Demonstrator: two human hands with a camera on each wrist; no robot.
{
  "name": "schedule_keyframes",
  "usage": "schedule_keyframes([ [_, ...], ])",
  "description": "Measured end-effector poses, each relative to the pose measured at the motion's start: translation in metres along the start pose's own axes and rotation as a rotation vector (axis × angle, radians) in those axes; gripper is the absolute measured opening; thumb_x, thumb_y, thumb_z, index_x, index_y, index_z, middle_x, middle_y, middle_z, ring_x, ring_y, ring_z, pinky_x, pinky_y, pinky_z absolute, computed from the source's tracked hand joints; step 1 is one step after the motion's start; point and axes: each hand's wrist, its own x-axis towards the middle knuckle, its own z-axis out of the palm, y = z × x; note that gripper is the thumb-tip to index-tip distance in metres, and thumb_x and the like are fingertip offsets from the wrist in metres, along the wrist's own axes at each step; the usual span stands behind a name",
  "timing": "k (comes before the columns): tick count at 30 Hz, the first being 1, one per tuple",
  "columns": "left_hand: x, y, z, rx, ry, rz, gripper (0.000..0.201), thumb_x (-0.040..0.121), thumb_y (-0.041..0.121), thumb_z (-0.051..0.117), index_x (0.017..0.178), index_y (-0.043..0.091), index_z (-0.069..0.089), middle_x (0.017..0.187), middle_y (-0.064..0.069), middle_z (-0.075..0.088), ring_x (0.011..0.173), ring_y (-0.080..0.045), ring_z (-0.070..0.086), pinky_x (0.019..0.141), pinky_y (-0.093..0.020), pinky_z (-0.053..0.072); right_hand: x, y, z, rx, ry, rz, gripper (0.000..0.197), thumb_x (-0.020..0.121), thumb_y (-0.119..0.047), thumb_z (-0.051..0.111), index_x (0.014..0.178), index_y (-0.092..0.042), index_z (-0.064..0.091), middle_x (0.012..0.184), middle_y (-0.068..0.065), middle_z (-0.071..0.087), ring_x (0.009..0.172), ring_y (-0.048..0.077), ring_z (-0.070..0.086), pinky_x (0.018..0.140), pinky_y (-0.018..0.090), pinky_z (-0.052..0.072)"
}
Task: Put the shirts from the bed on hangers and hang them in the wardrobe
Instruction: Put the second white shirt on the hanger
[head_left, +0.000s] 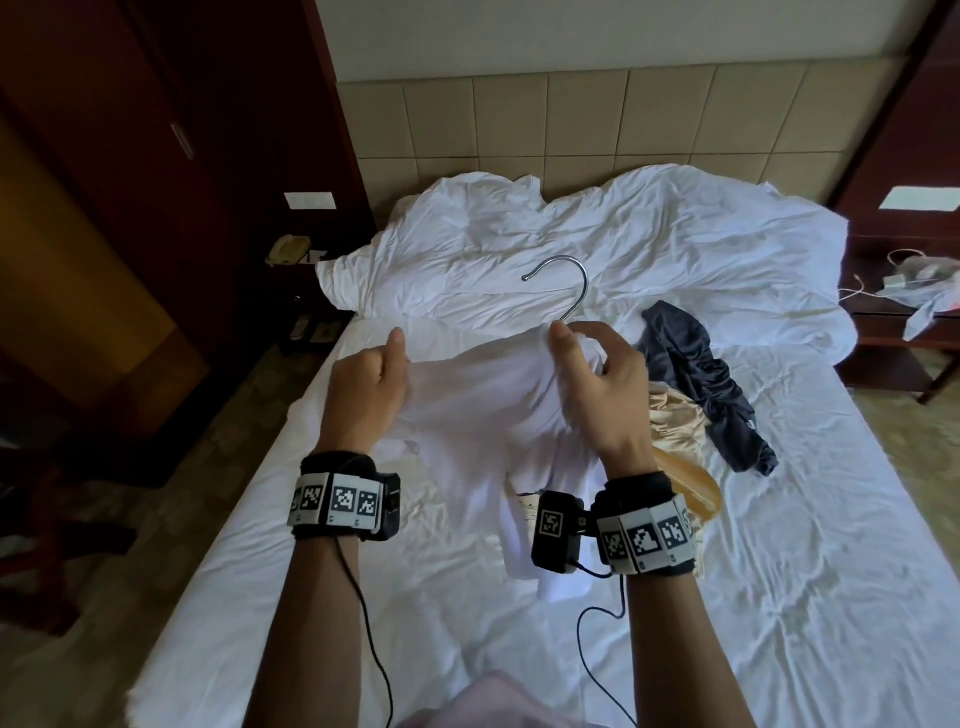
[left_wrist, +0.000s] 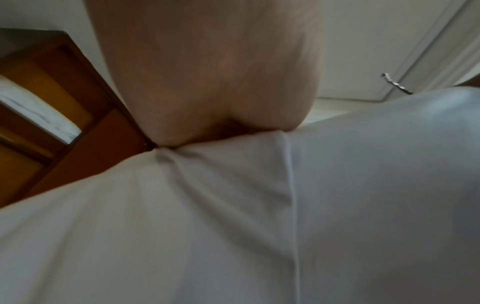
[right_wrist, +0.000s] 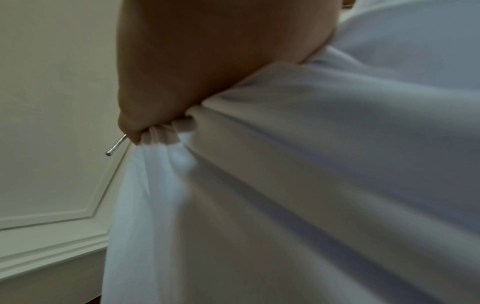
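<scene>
Right now both hands hold a white shirt (head_left: 483, 410) up over the bed (head_left: 810, 571), a hanger inside it. Left hand (head_left: 366, 387) grip: fingers curled, pinching the shirt's shoulder fabric, thumb up. In the left wrist view the hand (left_wrist: 207, 82) bunches the cloth (left_wrist: 233, 216) right at the palm. Right hand (head_left: 597, 379) grip: thumb and fingers pinching the collar area at the base of the metal hanger hook (head_left: 569, 283), which sticks up above the shirt, open end pointing left. Right wrist view: fingertips (right_wrist: 161, 135) clamp gathered white fabric (right_wrist: 311, 185), a short bit of the metal hook (right_wrist: 116, 147) poking out beside them. Shirt hangs down between the forearms, lower part reaching the sheet. On the bed to the right: a dark navy garment (head_left: 701, 384) crumpled, and a gold satin garment (head_left: 675, 415) partly hidden behind the right wrist. Rumpled white duvet (head_left: 597, 239) at the headboard end. Dark wood wardrobe (head_left: 130, 208) at left, nightstand (head_left: 904, 312) at right.
</scene>
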Motion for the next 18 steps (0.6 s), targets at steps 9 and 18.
schedule_keyframes([
  [9, 0.002, -0.014, -0.01, 0.042, -0.04, -0.239, 0.057, 0.112, 0.042, 0.032, 0.105, 0.003, 0.074, 0.091, -0.001, 0.063, 0.093, -0.02, 0.06, 0.082, -0.031, 0.037, 0.003, 0.003, -0.003, -0.047, -0.047, 0.002, 0.044, 0.092, -0.07, 0.066, 0.081, -0.029, 0.072, 0.077, -0.01, 0.076, 0.075, 0.011, 0.072, 0.075, 0.045, 0.06],
  [18, -0.005, 0.047, -0.011, -0.113, -0.065, 0.222, 0.032, 0.109, 0.039, 0.048, 0.105, 0.019, 0.073, 0.097, 0.012, 0.074, 0.092, 0.001, 0.067, 0.083, -0.028, 0.054, 0.0, 0.0, 0.007, -0.029, -0.1, -0.01, 0.059, 0.095, -0.065, 0.065, 0.071, -0.012, 0.058, 0.061, 0.001, 0.058, 0.058, 0.011, 0.052, 0.063, 0.033, 0.045],
])
